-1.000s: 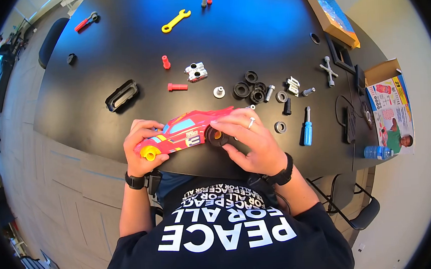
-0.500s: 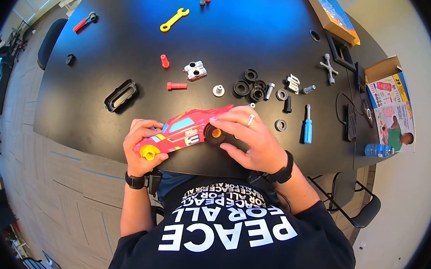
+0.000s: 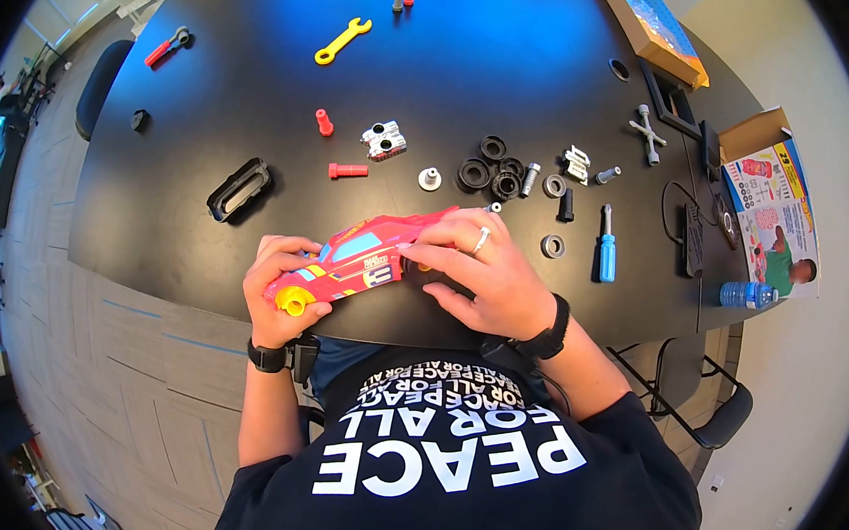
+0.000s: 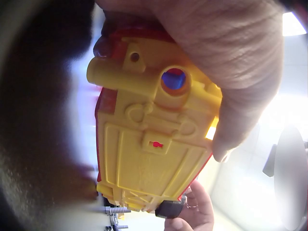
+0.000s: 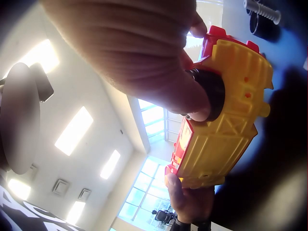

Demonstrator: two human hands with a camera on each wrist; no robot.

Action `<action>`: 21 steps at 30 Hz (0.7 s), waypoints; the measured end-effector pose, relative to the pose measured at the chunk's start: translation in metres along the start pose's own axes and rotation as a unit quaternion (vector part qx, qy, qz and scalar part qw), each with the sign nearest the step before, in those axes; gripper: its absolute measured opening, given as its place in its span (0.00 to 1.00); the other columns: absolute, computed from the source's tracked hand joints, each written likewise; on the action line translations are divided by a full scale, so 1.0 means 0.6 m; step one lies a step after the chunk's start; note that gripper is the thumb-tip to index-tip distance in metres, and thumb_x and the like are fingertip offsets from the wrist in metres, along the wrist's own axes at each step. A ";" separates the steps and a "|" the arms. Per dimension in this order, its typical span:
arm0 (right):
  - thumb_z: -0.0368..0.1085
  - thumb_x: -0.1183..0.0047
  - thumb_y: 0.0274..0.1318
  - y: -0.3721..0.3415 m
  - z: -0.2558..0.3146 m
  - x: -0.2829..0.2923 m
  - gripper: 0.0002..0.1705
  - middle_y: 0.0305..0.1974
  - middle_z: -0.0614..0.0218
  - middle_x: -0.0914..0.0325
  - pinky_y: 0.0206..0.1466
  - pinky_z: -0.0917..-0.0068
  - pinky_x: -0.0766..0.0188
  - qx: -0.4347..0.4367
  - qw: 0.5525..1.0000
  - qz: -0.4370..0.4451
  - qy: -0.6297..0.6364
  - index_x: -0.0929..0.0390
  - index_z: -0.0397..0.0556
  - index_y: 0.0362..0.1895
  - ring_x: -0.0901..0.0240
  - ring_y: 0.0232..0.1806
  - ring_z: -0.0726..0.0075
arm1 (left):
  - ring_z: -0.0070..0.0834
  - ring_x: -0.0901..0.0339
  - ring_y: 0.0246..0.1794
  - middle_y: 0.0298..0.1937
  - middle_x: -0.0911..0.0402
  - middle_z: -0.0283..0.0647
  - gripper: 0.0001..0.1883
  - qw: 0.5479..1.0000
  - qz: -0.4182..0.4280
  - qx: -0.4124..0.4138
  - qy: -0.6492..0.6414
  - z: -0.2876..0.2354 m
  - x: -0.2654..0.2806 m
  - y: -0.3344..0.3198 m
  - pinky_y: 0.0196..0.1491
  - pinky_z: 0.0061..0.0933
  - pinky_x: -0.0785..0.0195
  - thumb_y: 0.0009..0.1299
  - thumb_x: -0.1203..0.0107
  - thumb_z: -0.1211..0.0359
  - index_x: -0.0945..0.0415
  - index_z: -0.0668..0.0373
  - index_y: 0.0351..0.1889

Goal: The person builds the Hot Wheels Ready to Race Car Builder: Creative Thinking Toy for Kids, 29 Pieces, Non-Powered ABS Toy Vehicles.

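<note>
My left hand (image 3: 279, 300) grips one end of a red toy car (image 3: 350, 255), held up near the table's front edge. A yellow hub stub (image 3: 294, 302) without a wheel sticks out beside the left thumb. The left wrist view shows the car's yellow underside (image 4: 139, 163), with a black wheel (image 4: 171, 208) at the far end. My right hand (image 3: 494, 275) pinches that wheel, its thumb (image 5: 197, 103) pressed on the tyre. In the head view, the right fingers cover most of the wheel.
Beyond the car lie several black tyres (image 3: 474, 175), a silver engine block (image 3: 383, 140), red bolts (image 3: 348, 171) and a black tray part (image 3: 240, 189). A blue screwdriver (image 3: 606, 244) lies to the right, a yellow wrench (image 3: 343, 41) farther back. A bottle (image 3: 748, 295) and box (image 3: 773, 206) stand far right.
My right fingers have closed in over the wheel, hiding most of its face and orange centre that showed before. The left hand and the car have stayed about where they were.
</note>
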State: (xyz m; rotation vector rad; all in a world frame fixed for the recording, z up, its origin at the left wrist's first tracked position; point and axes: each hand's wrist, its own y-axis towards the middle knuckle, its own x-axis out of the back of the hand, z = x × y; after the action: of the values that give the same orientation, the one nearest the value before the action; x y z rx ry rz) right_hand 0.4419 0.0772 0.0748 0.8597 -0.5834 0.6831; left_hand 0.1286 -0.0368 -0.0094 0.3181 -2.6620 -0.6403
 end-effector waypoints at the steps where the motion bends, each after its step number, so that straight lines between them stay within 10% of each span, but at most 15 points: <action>1: 0.28 0.25 0.48 0.000 0.001 -0.002 0.36 0.61 0.71 0.19 0.67 0.51 0.29 0.000 1.000 0.000 0.000 0.15 0.56 0.65 0.23 0.64 0.50 | 0.41 0.20 0.53 0.52 0.09 0.47 0.33 1.000 0.000 -0.001 0.001 0.000 0.000 0.000 0.59 0.44 0.29 0.55 0.15 0.45 0.14 0.62 0.43; 21: 0.25 0.26 0.49 0.002 -0.008 0.011 0.39 0.62 0.60 0.15 0.70 0.54 0.27 -0.054 0.988 -0.042 0.137 0.16 0.52 0.69 0.22 0.62 0.46 | 0.41 0.20 0.53 0.53 0.09 0.48 0.32 1.000 0.000 0.007 -0.001 0.000 0.003 0.000 0.60 0.44 0.29 0.55 0.15 0.47 0.14 0.62 0.44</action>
State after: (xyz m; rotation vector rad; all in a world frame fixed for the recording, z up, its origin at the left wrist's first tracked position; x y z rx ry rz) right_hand 0.4461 0.0838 0.0774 0.6718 -0.3310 0.6727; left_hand 0.1270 -0.0375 -0.0086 0.3203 -2.6701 -0.6223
